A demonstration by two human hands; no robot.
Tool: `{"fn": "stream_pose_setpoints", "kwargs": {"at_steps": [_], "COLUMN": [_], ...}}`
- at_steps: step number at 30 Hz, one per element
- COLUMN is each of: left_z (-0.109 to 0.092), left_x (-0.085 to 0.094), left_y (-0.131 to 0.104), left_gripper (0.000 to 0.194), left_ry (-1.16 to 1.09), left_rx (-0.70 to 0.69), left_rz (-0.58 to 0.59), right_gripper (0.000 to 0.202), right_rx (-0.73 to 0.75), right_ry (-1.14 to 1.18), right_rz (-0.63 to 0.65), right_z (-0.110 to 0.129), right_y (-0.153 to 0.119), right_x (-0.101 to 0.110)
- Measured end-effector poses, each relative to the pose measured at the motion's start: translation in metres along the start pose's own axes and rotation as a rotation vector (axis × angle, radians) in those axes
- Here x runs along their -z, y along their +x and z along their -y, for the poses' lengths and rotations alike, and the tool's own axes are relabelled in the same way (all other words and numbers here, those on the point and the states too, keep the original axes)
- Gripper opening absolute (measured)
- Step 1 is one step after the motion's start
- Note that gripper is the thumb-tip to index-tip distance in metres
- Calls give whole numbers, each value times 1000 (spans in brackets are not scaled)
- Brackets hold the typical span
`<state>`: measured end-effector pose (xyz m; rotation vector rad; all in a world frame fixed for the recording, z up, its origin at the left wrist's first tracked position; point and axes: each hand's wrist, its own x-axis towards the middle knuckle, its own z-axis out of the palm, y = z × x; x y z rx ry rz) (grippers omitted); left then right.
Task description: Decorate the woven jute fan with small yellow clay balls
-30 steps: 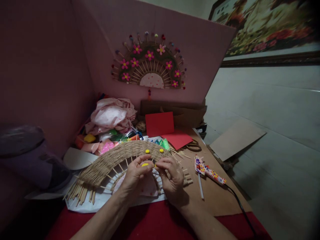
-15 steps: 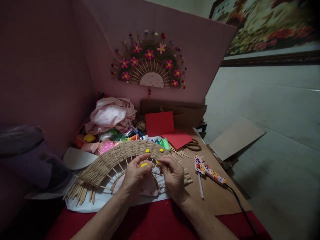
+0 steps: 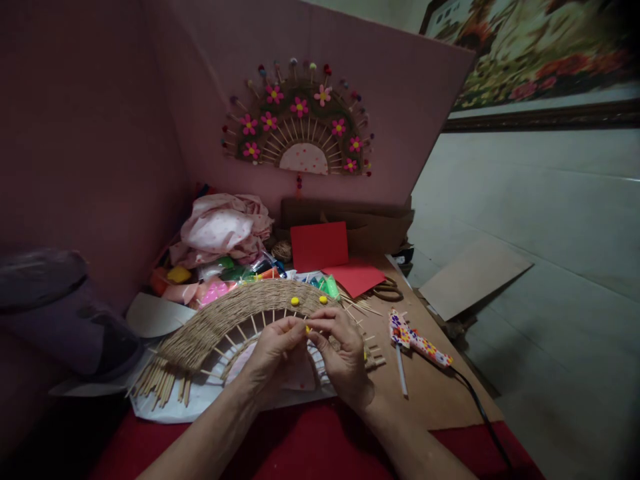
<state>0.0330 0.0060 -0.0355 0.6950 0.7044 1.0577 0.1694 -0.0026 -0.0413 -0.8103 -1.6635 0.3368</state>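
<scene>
My left hand and my right hand meet over a half-round fan of twine woven on thin sticks. Between their pinched fingertips shows a small lump of yellow clay, mostly covered by the fingers. Two yellow clay discs rest on the woven band, one to the left and one to the right. Just past my right hand, a bit of yellow peeks out near the fan's right end. Pink spotted fabric fills the fan's centre, partly hidden by my hands.
On the right, a flower-patterned glue gun with a cord lies on cardboard. Scissors and red card are behind it. Loose sticks lie left; bagged coloured materials and crumpled fabric sit behind. A finished fan hangs above.
My hands have come together, with the right moving left toward the left. The yellow clay, seen in both hands before, now shows only as a small bit between the fingertips.
</scene>
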Motion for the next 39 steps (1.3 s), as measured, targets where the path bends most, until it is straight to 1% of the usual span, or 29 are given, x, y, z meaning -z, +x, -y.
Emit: {"fn": "stream_pose_setpoints", "kwargs": {"at_steps": [2,5,10,12,15,17,20,23,26,28,30,35,39], "left_z": [1,2,2,0,-6,-8,-7,-4,-4,-5,-6,-6,-7], "left_x": [0,2,3,0,-7,-9,-10,-8,-6,-5,-5,-6,-8], "left_y": [-1,0,0,-2,-5,-6,-6,-5,-4,-4,-4,-4,-3], "left_gripper": [35,35,31,30,26,28,29,28,31,32,33,30,28], "left_ry": [-5,0,41,11,-58,-95,-111,-89,-53,-35,-24,-10,5], "left_rx": [12,25,40,55,37,10,-15,-48,-66,-67,-62,-60,-75], "left_rz": [-4,22,35,30,44,50,24,2,-80,-134,-163,-162,-154], "right_gripper": [17,15,20,16,7,4,10,10,7,8,9,12,17], "right_rx": [5,-9,-6,-14,-60,-83,-100,-72,-55,-51,-44,-69,-73], "right_ry": [12,11,38,30,-7,-16,-2,-31,-54,-44,-28,-42,-35], "right_rz": [9,-13,55,13,-93,-98,-41,-54,-83,-67,-43,-27,43], "right_z": [0,0,-1,-1,-2,-2,-2,-3,-2,-2,-2,-3,0], "right_y": [0,0,-1,-1,0,-1,-3,-4,-2,-1,-1,-3,-4], "right_x": [-1,-2,-1,-1,-1,-2,-2,-3,-3,-4,-5,-6,-5]}}
